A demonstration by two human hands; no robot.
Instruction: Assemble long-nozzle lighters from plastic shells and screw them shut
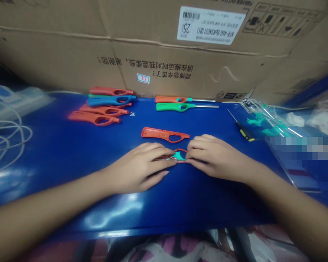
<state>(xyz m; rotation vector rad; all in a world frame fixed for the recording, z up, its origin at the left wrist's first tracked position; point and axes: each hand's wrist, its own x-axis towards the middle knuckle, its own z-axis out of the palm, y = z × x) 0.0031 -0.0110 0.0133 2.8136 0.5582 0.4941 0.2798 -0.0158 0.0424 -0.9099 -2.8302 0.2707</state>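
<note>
My left hand [142,165] and my right hand [211,156] meet over the blue table [57,153], both with fingers closed on an orange lighter shell half [180,157] that has a teal trigger piece in it. Most of that shell is hidden under my fingers. Just beyond my hands lies another orange shell half [165,134], flat and untouched.
Several orange and blue shell halves [104,105] lie at the back left. An orange lighter [180,99] and a green lighter [183,106] with metal nozzles lie at the back centre. A screwdriver [242,128] and a bag of teal parts [265,122] sit right. Cardboard box [164,47] behind; white cable [5,138] left.
</note>
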